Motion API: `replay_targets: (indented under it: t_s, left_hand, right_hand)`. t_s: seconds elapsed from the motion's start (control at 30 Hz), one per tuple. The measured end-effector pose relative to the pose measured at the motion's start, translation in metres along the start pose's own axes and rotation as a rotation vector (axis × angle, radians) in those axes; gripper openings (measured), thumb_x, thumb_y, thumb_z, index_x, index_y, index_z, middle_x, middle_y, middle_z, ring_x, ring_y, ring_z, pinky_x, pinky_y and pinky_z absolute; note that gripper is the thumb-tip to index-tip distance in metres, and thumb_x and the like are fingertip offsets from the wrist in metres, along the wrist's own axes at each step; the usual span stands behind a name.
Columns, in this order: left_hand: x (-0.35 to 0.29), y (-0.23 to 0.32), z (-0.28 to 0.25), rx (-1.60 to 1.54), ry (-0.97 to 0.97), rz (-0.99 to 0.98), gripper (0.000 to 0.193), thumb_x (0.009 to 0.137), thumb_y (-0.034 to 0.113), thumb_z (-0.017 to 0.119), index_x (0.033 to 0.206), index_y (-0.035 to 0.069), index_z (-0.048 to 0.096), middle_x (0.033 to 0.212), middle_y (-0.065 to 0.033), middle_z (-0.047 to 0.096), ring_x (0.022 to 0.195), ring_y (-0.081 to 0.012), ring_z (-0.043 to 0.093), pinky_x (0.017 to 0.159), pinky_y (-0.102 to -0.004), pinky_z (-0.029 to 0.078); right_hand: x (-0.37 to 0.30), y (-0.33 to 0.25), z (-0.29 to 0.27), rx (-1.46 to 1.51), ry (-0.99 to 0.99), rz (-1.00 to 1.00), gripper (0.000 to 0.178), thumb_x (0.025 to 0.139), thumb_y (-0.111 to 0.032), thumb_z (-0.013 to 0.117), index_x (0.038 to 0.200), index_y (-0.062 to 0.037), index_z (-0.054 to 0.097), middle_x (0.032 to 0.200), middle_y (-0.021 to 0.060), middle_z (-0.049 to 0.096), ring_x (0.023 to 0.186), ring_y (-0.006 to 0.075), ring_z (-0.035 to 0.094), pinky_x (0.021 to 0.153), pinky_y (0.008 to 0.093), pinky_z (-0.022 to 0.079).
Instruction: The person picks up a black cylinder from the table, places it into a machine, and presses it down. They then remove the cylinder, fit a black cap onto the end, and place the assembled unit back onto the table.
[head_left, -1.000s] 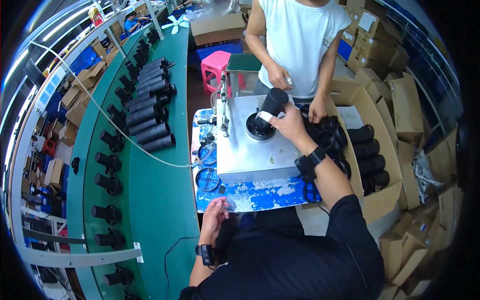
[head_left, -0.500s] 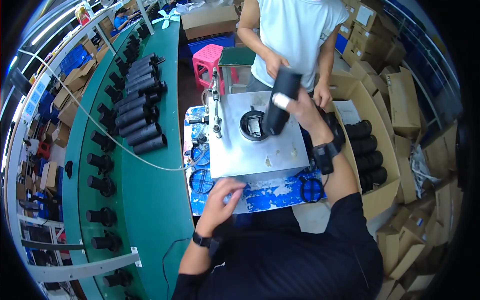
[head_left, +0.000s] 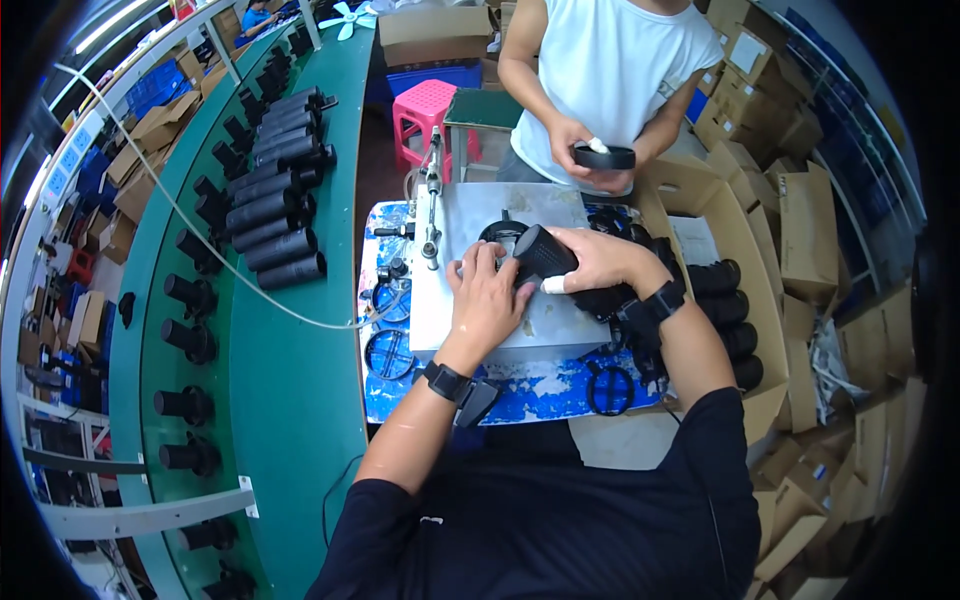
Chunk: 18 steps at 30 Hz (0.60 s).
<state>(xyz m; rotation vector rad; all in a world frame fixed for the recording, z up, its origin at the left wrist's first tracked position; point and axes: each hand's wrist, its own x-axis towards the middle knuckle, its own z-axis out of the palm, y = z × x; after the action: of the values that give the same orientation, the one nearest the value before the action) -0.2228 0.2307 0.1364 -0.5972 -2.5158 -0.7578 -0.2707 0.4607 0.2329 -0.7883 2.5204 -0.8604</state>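
My right hand (head_left: 605, 262) is curling around the right side of a tilted black cylinder (head_left: 545, 252), which is sitting at the near right of the round black fixture (head_left: 503, 230) on the metal box (head_left: 440, 290). My left hand (head_left: 488, 303) is reaching in from the left, half open with bent fingers; whether it is gripping anything, I cannot tell

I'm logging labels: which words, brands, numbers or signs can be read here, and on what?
No text can be read.
White sheet in the open carton: any print too small.
White label on the stacked cartons: too small.
Light mark on the black shirt: too small to make out.
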Motion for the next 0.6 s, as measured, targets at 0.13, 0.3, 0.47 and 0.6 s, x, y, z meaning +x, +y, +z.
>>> replay_targets:
  t_s: [0.13,0.3,0.47,0.6]
  left_hand:
    - [0.001,-0.002,0.001,-0.008,-0.052,0.001,0.036,0.089,0.03,0.08,0.117,0.008,0.071,0.132,-0.0134,0.055,0.139,-0.0365,0.046,0.111,-0.0611,0.03]
    - [-0.001,-0.001,-0.002,0.024,-0.038,0.035,0.035,0.087,0.028,0.08,0.113,0.006,0.073,0.131,-0.0138,0.057,0.139,-0.0368,0.046,0.113,-0.0617,0.029]
    - [-0.005,0.007,0.0,0.144,0.015,0.071,0.035,0.087,0.029,0.079,0.113,0.006,0.073,0.131,-0.0137,0.058,0.138,-0.0365,0.047,0.115,-0.0614,0.028]
    - [-0.003,0.001,-0.002,0.098,0.015,0.067,0.041,0.09,0.03,0.078,0.122,0.005,0.07,0.13,-0.0129,0.057,0.136,-0.0342,0.049,0.114,-0.0585,0.03]
  right_hand:
    - [0.009,0.002,-0.007,-0.162,-0.046,-0.034,0.083,0.079,-0.048,0.084,0.141,0.0012,0.059,0.125,0.0268,0.071,0.115,0.0408,0.069,0.101,0.045,0.054]
    - [0.013,-0.008,-0.012,-0.186,-0.084,-0.063,0.078,0.079,-0.047,0.083,0.136,0.0011,0.061,0.121,0.0271,0.073,0.114,0.043,0.069,0.098,0.0459,0.054]
    - [0.015,-0.009,-0.015,-0.152,-0.139,-0.03,0.073,0.079,-0.044,0.084,0.132,0.0011,0.063,0.116,0.0257,0.073,0.109,0.0426,0.07,0.096,0.0456,0.054]
    - [0.015,-0.008,-0.016,-0.115,-0.134,0.021,0.07,0.082,-0.042,0.085,0.132,0.0011,0.063,0.113,0.0221,0.074,0.104,0.036,0.07,0.095,0.0431,0.055]
